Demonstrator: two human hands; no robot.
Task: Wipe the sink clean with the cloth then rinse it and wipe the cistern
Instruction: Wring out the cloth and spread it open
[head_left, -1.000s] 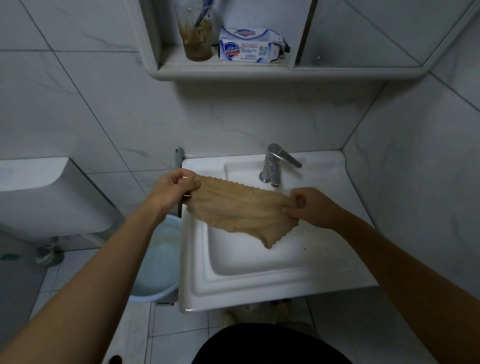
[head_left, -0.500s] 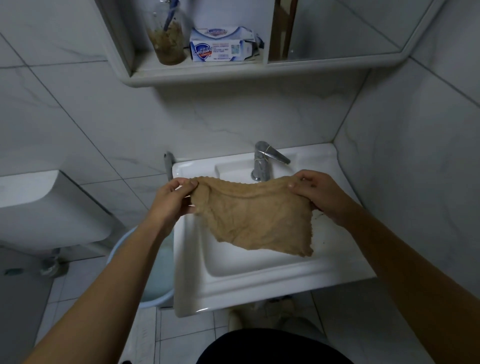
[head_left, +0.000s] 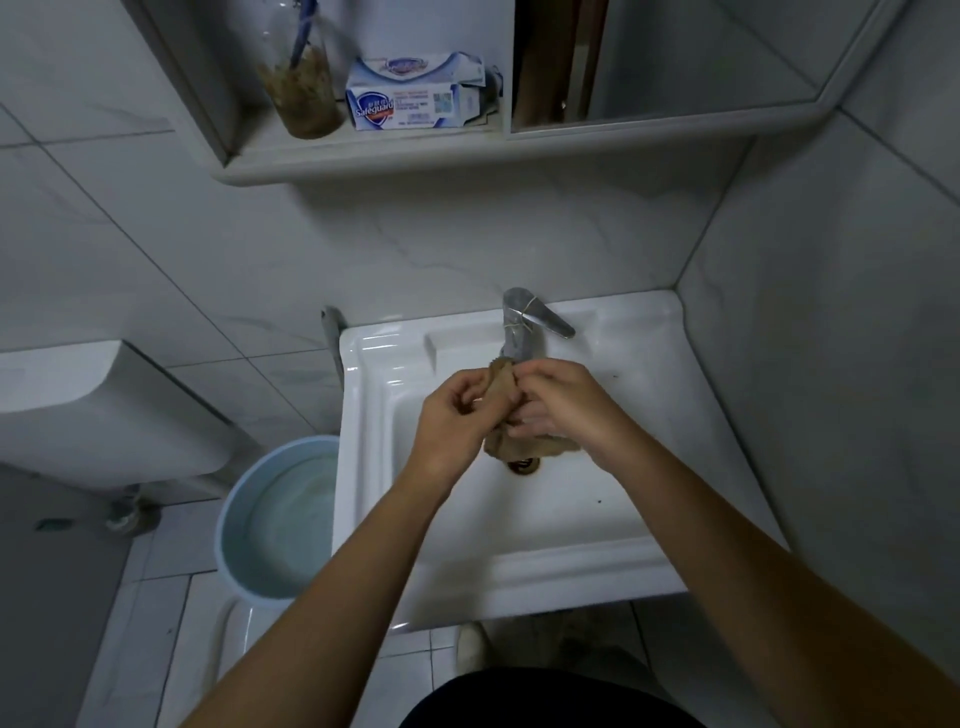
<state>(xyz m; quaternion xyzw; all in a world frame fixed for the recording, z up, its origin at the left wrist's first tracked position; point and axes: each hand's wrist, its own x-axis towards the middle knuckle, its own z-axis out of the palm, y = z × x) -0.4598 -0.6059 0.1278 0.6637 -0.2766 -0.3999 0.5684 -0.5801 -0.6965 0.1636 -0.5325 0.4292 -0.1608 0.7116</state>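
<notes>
The tan cloth (head_left: 501, 384) is bunched between both hands over the white sink (head_left: 519, 566), just in front of the chrome tap (head_left: 519, 327). My left hand (head_left: 452, 415) grips its upper part, and my right hand (head_left: 558, 405) pinches it from the other side. A fold of cloth hangs down towards the drain (head_left: 523, 466). The white cistern (head_left: 88, 410) is mounted on the wall at the left, apart from both hands.
A pale blue bucket (head_left: 275, 519) with water stands on the floor left of the sink. Above, a shelf (head_left: 363, 156) carries a soap box (head_left: 415, 98) and a stained cup (head_left: 304, 88). A tiled wall closes in on the right.
The cloth was stretched out flat between my hands; now both hands have come together and bunched it in front of the tap.
</notes>
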